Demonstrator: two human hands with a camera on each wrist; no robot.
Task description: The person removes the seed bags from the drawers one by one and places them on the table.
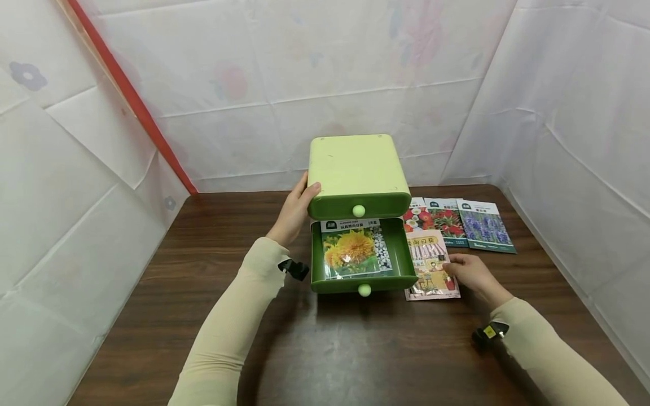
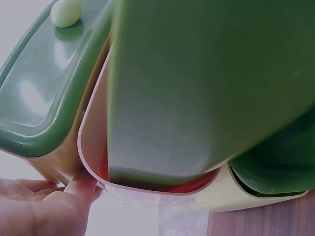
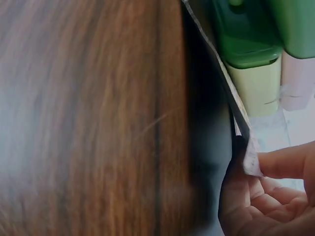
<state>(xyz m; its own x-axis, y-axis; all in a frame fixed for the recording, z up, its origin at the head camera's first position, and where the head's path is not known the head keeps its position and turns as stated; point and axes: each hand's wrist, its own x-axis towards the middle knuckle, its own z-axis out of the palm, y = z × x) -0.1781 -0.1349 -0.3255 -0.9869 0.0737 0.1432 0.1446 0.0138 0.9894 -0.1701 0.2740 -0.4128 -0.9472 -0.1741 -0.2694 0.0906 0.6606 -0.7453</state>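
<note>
Just right of the pulled-out drawer (image 1: 335, 286), the packet (image 1: 431, 268) has its long axis fore-and-aft; the right hand (image 1: 472, 273), nearer, pinches its right edge between thumb and fingers; the left hand (image 1: 291, 211), fingers extended, rests on the box's (image 1: 355, 163) left side.

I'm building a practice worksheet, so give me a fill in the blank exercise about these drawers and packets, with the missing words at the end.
1. From the person's viewpoint, the left hand touches the drawer box on its ____ side.
2. The top drawer, just above the open drawer, is ____.
3. The right hand pinches a packet with a ____ border.
4. Beyond it, ____ other packets lie on the table.

Missing words: left; closed; pink; three.
</note>
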